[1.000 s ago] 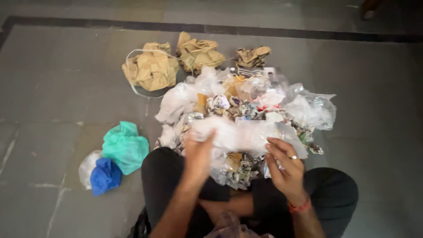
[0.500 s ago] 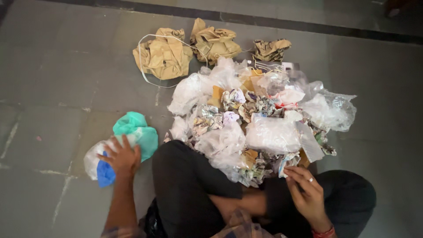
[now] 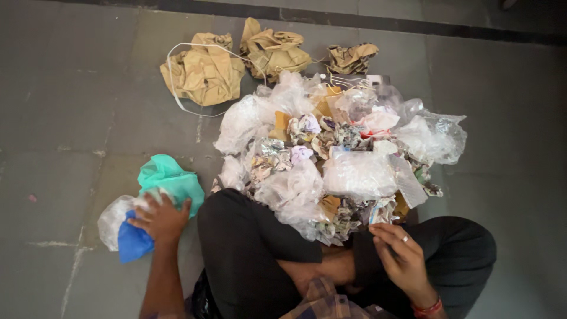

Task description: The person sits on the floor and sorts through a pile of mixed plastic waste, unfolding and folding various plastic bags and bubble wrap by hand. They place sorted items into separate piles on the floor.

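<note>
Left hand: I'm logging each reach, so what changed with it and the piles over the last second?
The left hand left the mixed heap of plastic and paper scraps and swung out to its own side, now pressing on the small pile of green, blue and clear bags. The right hand dropped back from the heap's edge toward the lap. The heap and the crumpled brown paper bags stayed put.
</note>
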